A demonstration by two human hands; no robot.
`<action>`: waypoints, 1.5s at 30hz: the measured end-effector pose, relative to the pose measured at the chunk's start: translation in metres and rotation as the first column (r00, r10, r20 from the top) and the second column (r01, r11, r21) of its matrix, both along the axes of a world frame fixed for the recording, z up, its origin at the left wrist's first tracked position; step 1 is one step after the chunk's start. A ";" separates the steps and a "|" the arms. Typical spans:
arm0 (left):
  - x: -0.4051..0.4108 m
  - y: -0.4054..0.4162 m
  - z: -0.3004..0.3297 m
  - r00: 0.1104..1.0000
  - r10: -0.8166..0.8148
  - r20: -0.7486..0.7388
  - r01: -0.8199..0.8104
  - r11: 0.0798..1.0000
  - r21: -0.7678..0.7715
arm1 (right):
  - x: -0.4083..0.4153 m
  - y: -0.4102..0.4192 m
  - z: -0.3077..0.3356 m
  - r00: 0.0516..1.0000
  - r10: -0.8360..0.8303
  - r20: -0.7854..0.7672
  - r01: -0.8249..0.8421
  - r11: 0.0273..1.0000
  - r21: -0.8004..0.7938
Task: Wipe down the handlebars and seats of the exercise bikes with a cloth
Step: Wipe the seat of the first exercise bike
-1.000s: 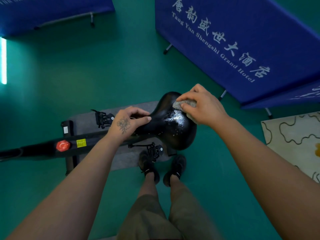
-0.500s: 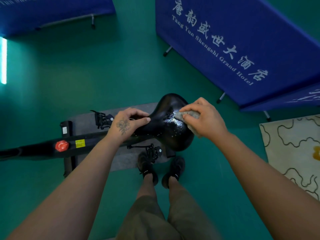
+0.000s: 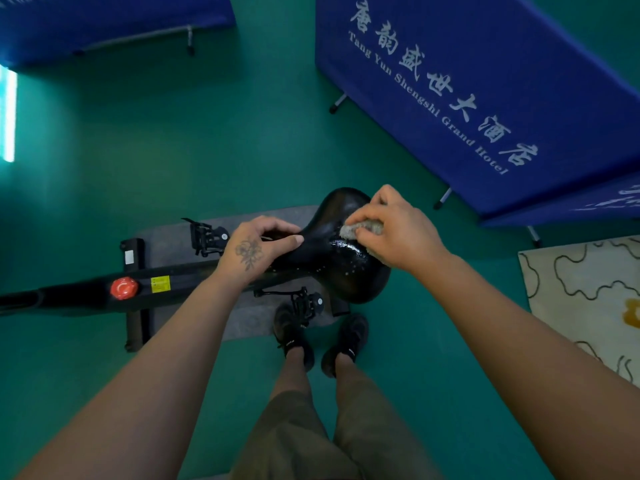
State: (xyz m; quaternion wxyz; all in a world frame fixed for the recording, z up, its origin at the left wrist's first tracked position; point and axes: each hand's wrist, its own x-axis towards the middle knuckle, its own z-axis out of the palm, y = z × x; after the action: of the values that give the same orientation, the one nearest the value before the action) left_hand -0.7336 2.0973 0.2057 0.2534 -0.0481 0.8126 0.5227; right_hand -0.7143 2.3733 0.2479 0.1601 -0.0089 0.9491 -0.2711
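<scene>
The exercise bike's black seat (image 3: 349, 271) shines wet, with droplets on its top. My right hand (image 3: 398, 228) grips a bunched grey cloth (image 3: 360, 230) and presses it onto the upper right part of the seat. My left hand (image 3: 258, 247) holds the narrow nose of the seat, thumb on the near side and fingers curled over the far side. The bike frame (image 3: 86, 294) runs left from the seat, with a red knob (image 3: 124, 288) and a yellow label. The handlebars are out of view.
The bike stands on a grey mat (image 3: 166, 244) on green floor. Black pedals (image 3: 207, 237) stick out on both sides. Blue banner barriers (image 3: 467, 81) stand behind and to the right. A cream rug (image 3: 588, 289) lies at right. My feet (image 3: 318, 341) are beside the near pedal.
My right hand slid the cloth toward me across the seat, then back up toward its far edge. My left hand stayed on the seat nose.
</scene>
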 end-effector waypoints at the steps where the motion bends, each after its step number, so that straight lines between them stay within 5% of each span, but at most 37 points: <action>1: 0.000 0.000 0.000 1.000 0.000 0.000 0.000 1.000 -0.001 | 0.003 0.000 0.001 1.000 0.019 0.012 -0.019 1.000 0.010; 45: 0.006 0.001 0.002 0.999 0.004 -0.048 -0.005 0.999 -0.037 | -0.012 -0.004 0.011 0.927 0.373 -0.045 -0.371 0.927 0.054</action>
State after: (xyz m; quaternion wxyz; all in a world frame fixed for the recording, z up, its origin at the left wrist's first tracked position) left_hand -0.7273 2.0978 0.2080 0.2319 -0.0421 0.8277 0.5092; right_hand -0.7258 2.3692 0.2591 0.1827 -0.1924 0.9400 -0.2142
